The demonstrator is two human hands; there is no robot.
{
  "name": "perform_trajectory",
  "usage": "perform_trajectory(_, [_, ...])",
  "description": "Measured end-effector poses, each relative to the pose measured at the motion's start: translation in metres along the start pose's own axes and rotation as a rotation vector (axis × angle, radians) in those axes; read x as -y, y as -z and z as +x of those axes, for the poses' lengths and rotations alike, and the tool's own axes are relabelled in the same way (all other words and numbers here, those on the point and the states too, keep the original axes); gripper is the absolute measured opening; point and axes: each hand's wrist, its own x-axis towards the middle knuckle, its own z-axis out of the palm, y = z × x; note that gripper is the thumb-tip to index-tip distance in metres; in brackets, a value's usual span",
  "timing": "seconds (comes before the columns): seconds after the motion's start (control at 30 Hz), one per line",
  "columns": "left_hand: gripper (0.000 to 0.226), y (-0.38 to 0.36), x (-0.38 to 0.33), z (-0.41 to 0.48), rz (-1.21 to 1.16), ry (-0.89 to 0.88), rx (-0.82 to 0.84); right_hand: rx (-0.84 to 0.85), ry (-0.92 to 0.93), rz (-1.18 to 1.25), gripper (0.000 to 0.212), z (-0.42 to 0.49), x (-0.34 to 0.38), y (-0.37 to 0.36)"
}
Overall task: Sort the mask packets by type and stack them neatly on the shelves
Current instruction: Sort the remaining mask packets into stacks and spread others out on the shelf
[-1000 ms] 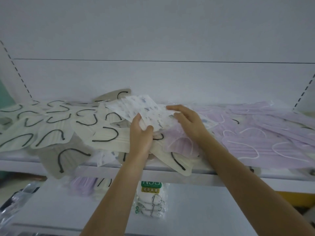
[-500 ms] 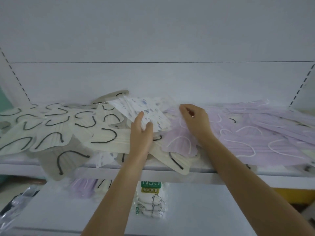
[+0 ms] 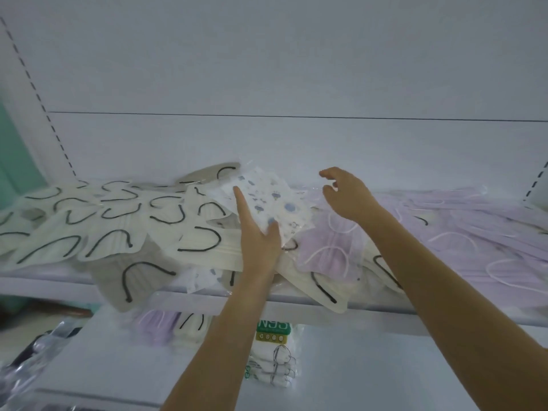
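L hand (image 3: 258,235) holds a printed packet (image 3: 268,200) at the middle of the top shelf; R hand (image 3: 351,194) holds nothing.
L thumb pinches the packet's lower edge, above cream masks (image 3: 118,221). R hand hovers just beside, fingers loosely curled, over lilac masks (image 3: 474,232). 1 grey mask (image 3: 130,277) overhangs the shelf front edge (image 3: 385,317).
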Motion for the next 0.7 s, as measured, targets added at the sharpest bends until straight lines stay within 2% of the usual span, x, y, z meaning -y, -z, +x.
perform_trajectory(0.07, [0.066,0.0,0.004,0.002,0.031,0.038,-0.058,0.22,0.016,-0.119,0.046,0.011,0.0,-0.015])
perform_trajectory(0.13, [0.057,0.0,0.005,0.004,0.032,0.101,-0.12,0.397,0.014,-0.108,0.049,0.015,0.0,-0.03])
perform_trajectory(0.2, [0.056,0.0,0.006,0.004,0.009,0.119,-0.174,0.477,-0.003,-0.137,0.046,0.017,-0.004,-0.043])
perform_trajectory(0.33, [0.057,0.0,0.002,0.005,-0.046,0.149,-0.226,0.28,-0.049,-0.372,0.043,0.021,-0.007,-0.048])
perform_trajectory(0.47, [0.056,0.001,0.0,0.003,-0.086,0.169,-0.212,0.325,-0.141,-0.496,0.058,0.018,-0.007,-0.043])
perform_trajectory(0.57, [0.055,0.001,-0.002,0.001,-0.1,0.176,-0.216,0.203,-0.103,-0.46,0.035,0.018,-0.012,-0.044])
perform_trajectory(0.7, [0.055,0.001,-0.004,0.0,-0.101,0.188,-0.214,0.103,-0.087,-0.369,0.029,0.016,-0.014,-0.04])
